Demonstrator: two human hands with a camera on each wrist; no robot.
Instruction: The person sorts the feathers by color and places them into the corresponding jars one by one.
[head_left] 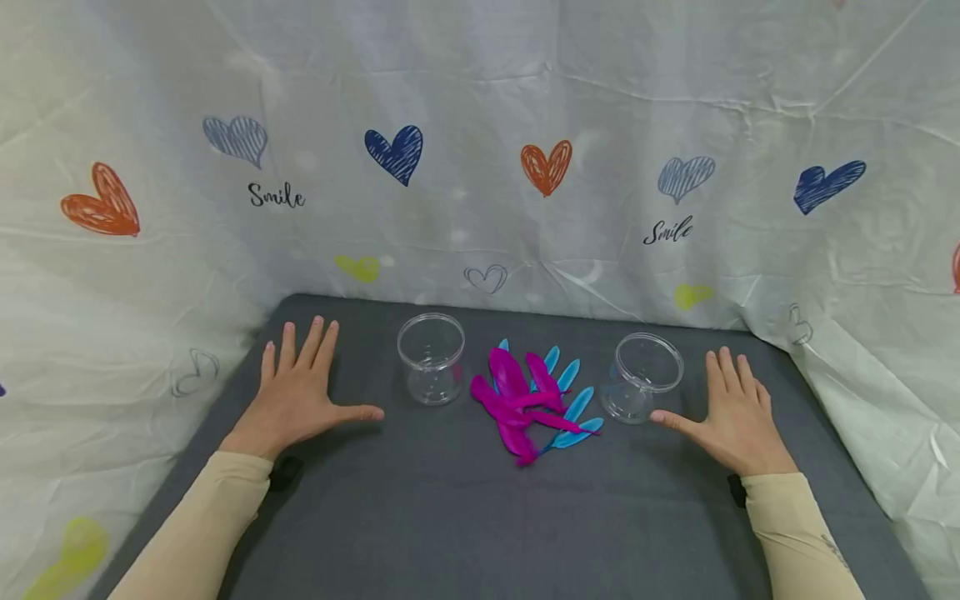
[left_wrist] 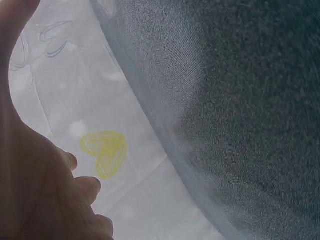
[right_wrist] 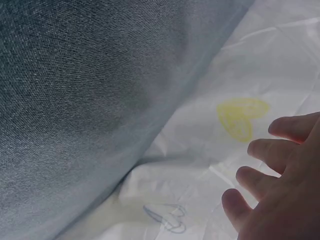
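My left hand (head_left: 300, 396) is spread with straight fingers above the left part of the grey table, its thumb pointing at a clear round cup (head_left: 435, 387). Across from it, my right hand (head_left: 735, 417) is held the same way, nearest to a second clear cup (head_left: 628, 400); its thumb tip appears close to that cup's base, and I cannot tell if they touch. Neither hand holds anything. Between the cups lies a loose pile of magenta feathers (head_left: 510, 375) and blue feathers (head_left: 579, 403), partly overlapping. Both wrist views show only fingers, cloth and curtain.
Dark grey cloth covers the table (head_left: 480, 525). A white curtain (head_left: 465, 100) printed with hearts and the word "Smile" rises behind the table's back edge and along both sides. Each wrist carries a small dark device under the sleeve cuff.
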